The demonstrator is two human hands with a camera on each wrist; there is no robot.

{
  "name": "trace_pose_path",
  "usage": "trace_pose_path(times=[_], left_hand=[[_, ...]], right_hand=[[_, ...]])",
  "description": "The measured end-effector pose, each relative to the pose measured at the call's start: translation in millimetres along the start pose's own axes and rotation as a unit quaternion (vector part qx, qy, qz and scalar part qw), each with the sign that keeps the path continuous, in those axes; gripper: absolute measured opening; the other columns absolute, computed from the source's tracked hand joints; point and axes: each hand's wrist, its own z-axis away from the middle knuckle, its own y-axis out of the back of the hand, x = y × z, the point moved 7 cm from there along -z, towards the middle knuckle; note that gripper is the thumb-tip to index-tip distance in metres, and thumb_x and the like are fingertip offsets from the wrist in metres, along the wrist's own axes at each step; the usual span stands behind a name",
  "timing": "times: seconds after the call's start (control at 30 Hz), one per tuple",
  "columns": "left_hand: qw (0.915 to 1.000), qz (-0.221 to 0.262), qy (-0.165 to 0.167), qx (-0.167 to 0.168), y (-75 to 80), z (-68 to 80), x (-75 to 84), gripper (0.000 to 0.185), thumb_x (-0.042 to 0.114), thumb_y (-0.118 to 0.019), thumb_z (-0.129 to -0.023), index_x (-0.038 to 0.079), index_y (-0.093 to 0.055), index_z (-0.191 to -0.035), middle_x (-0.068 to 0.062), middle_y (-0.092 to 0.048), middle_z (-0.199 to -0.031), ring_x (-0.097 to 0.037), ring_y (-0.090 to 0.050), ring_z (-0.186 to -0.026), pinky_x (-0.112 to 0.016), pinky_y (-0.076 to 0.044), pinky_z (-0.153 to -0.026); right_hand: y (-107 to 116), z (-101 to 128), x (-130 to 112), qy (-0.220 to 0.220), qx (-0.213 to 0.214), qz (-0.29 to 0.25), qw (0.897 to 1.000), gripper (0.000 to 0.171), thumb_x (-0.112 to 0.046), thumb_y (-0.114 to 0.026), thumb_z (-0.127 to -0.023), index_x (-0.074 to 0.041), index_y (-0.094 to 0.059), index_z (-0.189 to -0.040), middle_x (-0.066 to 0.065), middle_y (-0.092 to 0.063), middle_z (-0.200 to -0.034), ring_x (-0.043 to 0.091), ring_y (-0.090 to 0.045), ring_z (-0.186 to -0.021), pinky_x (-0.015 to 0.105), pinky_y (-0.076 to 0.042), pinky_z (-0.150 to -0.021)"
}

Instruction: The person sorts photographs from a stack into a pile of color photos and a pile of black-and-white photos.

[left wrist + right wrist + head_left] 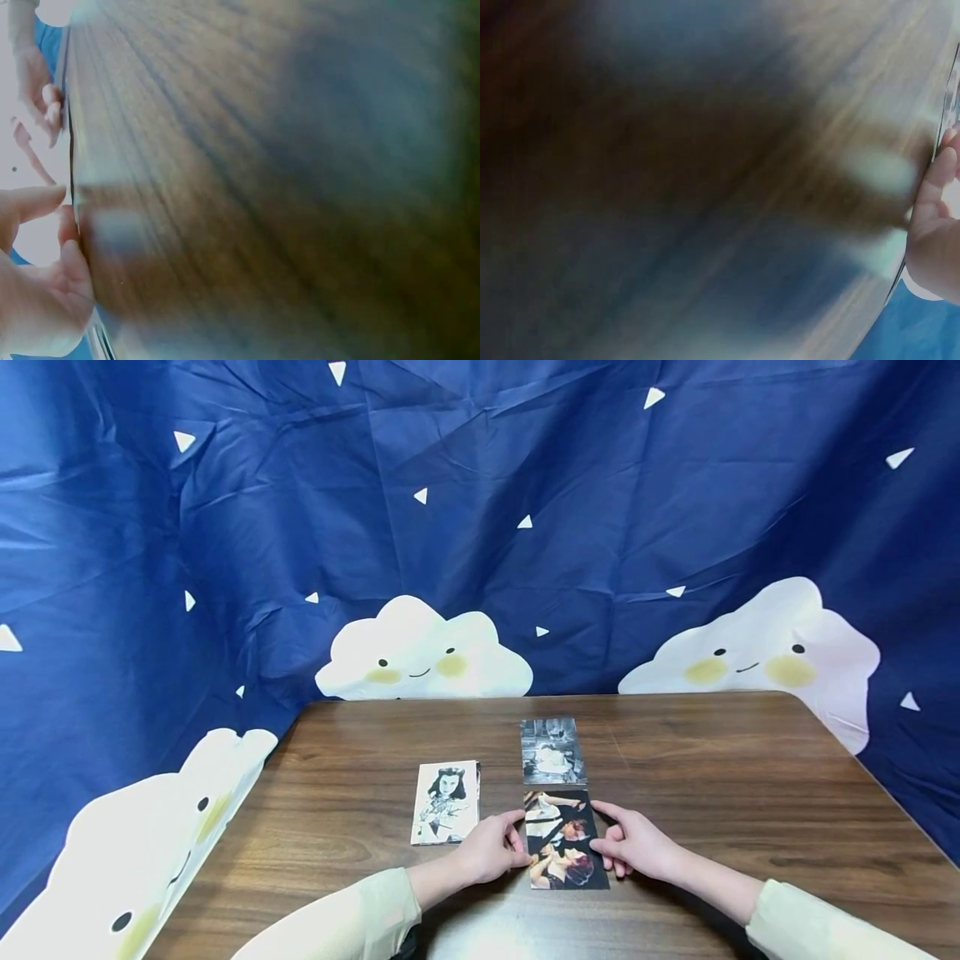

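A colour photo card (558, 831) with a dark background and two pictured figures lies sideways near the front middle of the table. My left hand (491, 850) holds its left edge, the thumb low and the index finger higher up. My right hand (636, 843) holds the right edge in much the same way. In the left wrist view the left hand (41, 277) is seen at table level, its fingers bent. The right wrist view shows only part of the right hand (934, 225) at the frame's edge; the card's surface cannot be made out there.
Just beyond the colour card lies a black-and-white photo card (553, 752). Left of it is a small stack of photo cards (446, 802), a dark-haired figure on top. The brown wooden table (735, 760) ends at a blue curtain (480, 552) with white clouds.
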Motion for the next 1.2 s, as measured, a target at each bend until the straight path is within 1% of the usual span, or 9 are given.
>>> trace_pose_path(times=[0.2, 0.3, 0.37, 0.5, 0.7, 0.8, 0.9, 1.03, 1.2], left_hand=[[0.9944, 0.104, 0.0, -0.016, 2.6, 6.4, -4.5, 0.068, 0.0, -0.075, -0.08, -0.011, -0.041, -0.139, 0.003, -0.061, -0.072, -0.006, -0.053, -0.052, -0.019, -0.045, -0.051], [0.9895, 0.143, -0.011, -0.02, 9.9, 13.3, -6.4, 0.066, 0.0, -0.074, -0.082, -0.008, -0.041, -0.139, 0.0, -0.063, -0.077, -0.008, -0.054, -0.057, -0.019, -0.045, -0.052], [0.9886, 0.148, -0.023, -0.017, 17.7, 18.9, -6.7, 0.064, 0.002, -0.073, -0.083, -0.007, -0.043, -0.139, -0.001, -0.063, -0.08, -0.008, -0.055, -0.061, -0.019, -0.047, -0.056], [0.9898, 0.131, -0.051, 0.022, 42.8, 30.6, -11.4, 0.058, 0.006, -0.071, -0.086, -0.006, -0.047, -0.136, -0.001, -0.065, -0.085, -0.007, -0.056, -0.068, -0.021, -0.048, -0.065], [0.9856, 0.082, -0.07, 0.13, 91.4, 44.7, -34.1, 0.046, 0.005, -0.07, -0.087, -0.006, -0.055, -0.128, -0.002, -0.066, -0.087, -0.008, -0.059, -0.071, -0.024, -0.049, -0.065], [0.9803, 0.05, -0.061, 0.181, 112.1, 50.5, -48.7, 0.041, 0.004, -0.073, -0.085, -0.004, -0.059, -0.123, -0.001, -0.066, -0.086, -0.01, -0.059, -0.072, -0.025, -0.05, -0.065], [0.9751, 0.023, -0.04, 0.217, 127.8, 54.3, -63.3, 0.038, 0.005, -0.075, -0.084, -0.001, -0.063, -0.119, -0.003, -0.066, -0.088, -0.012, -0.059, -0.074, -0.027, -0.051, -0.068], [0.9735, -0.001, -0.014, 0.228, 138.3, 55.0, -79.4, 0.036, 0.004, -0.076, -0.083, 0.001, -0.064, -0.116, -0.006, -0.066, -0.088, -0.015, -0.06, -0.075, -0.031, -0.052, -0.07], [0.9765, -0.027, 0.012, 0.214, 137.5, 52.7, -93.4, 0.038, 0.005, -0.077, -0.081, 0.002, -0.064, -0.116, -0.001, -0.064, -0.083, -0.012, -0.057, -0.069, -0.028, -0.048, -0.066]], right_hand=[[2, 1, -3, 0.008, 0.008, -0.006, 1.0, 0.067, -0.004, -0.064, -0.092, 0.019, -0.024, -0.141, 0.008, -0.06, -0.061, 0.014, -0.053, -0.044, 0.025, -0.045, -0.04], [1, -1, -9, 0.016, 0.014, -0.016, 1.0, 0.065, -0.005, -0.062, -0.093, 0.016, -0.025, -0.142, 0.008, -0.06, -0.062, 0.012, -0.053, -0.044, 0.026, -0.045, -0.04], [-1, -3, -17, 0.029, 0.019, -0.016, 0.999, 0.063, -0.005, -0.062, -0.093, 0.015, -0.028, -0.142, 0.008, -0.061, -0.064, 0.012, -0.053, -0.046, 0.027, -0.045, -0.04], [-8, -15, -37, 0.063, 0.028, -0.021, 0.997, 0.057, -0.003, -0.062, -0.092, 0.014, -0.035, -0.139, 0.012, -0.064, -0.072, 0.015, -0.057, -0.055, 0.028, -0.048, -0.046], [-29, -43, -59, 0.112, 0.038, -0.008, 0.993, 0.05, -0.001, -0.064, -0.09, 0.018, -0.043, -0.131, 0.01, -0.064, -0.088, 0.013, -0.06, -0.07, 0.025, -0.05, -0.061], [-39, -58, -64, 0.111, 0.047, 0.009, 0.993, 0.051, -0.003, -0.067, -0.09, 0.017, -0.045, -0.131, 0.012, -0.065, -0.095, 0.012, -0.061, -0.078, 0.023, -0.05, -0.068], [-49, -71, -66, 0.092, 0.051, 0.011, 0.994, 0.052, -0.005, -0.068, -0.089, 0.015, -0.046, -0.131, 0.018, -0.064, -0.102, 0.017, -0.062, -0.084, 0.024, -0.051, -0.07], [-63, -86, -67, 0.072, 0.049, 0.005, 0.996, 0.051, -0.006, -0.069, -0.089, 0.013, -0.047, -0.131, 0.022, -0.062, -0.109, 0.024, -0.063, -0.089, 0.025, -0.051, -0.071], [-77, -99, -65, 0.056, 0.048, 0.006, 0.997, 0.051, -0.004, -0.07, -0.086, 0.013, -0.049, -0.129, 0.021, -0.063, -0.108, 0.023, -0.062, -0.086, 0.026, -0.05, -0.071]])
